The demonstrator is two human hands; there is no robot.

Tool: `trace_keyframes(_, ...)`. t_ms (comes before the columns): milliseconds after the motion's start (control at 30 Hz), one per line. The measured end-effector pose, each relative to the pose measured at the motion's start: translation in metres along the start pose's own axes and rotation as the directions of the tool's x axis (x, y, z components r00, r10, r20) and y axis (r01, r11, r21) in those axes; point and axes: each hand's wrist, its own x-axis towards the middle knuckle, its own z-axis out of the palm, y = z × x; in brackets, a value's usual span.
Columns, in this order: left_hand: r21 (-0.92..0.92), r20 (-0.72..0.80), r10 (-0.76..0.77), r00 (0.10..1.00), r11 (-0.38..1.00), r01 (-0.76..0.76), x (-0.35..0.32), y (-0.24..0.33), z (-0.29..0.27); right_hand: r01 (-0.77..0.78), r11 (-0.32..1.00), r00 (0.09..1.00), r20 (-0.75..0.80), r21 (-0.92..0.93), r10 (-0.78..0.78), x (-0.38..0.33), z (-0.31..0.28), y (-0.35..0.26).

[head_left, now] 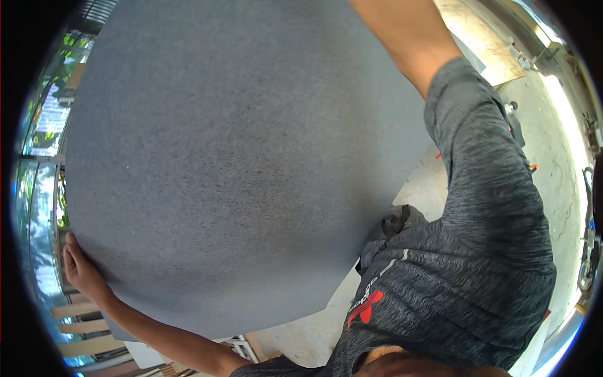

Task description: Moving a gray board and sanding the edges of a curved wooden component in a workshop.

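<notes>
A large, flat grey sheet (220,144) fills most of the view right in front of me, with a fine, speckled surface. At its left edge my left hand (80,269) is closed, the fingers curled against the rim and the thumb pointing up. My right arm (408,38) reaches up across the sheet's right part and runs out of the picture at the top, so the right hand is hidden from view. The lower right part of the sheet comes close to my dark grey shirt (490,251).
Windows (44,188) with greenery behind them line the left side. Several wooden strips (85,327) lie at the lower left. A light wooden board (480,44) is at the upper right, beside the concrete floor (556,125). A wheeled thing (587,257) stands at the far right.
</notes>
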Motion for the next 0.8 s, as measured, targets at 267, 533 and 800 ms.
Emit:
trace_keyframes(267, 0.125, 0.35, -0.239, 0.906, 0.97, 0.208, -0.102, -0.011, 0.008, -0.541, 0.836, 0.834, 0.075, -0.092, 0.547, -0.077, 0.102, 0.113)
trace_keyframes(533, 0.254, 0.406, -0.3, 0.863, 0.944, 0.209, -0.124, -0.07, 0.099, -0.198, 0.98, 0.948, -0.259, -0.021, 0.186, -0.214, 0.115, 0.178)
trace_keyframes(800, 0.553, 0.461, -0.314, 0.83, 0.833, 0.008, -0.125, -0.07, 0.197, -0.655, 0.71, 0.662, -0.256, 0.258, 0.705, -0.618, 0.087, 0.234)
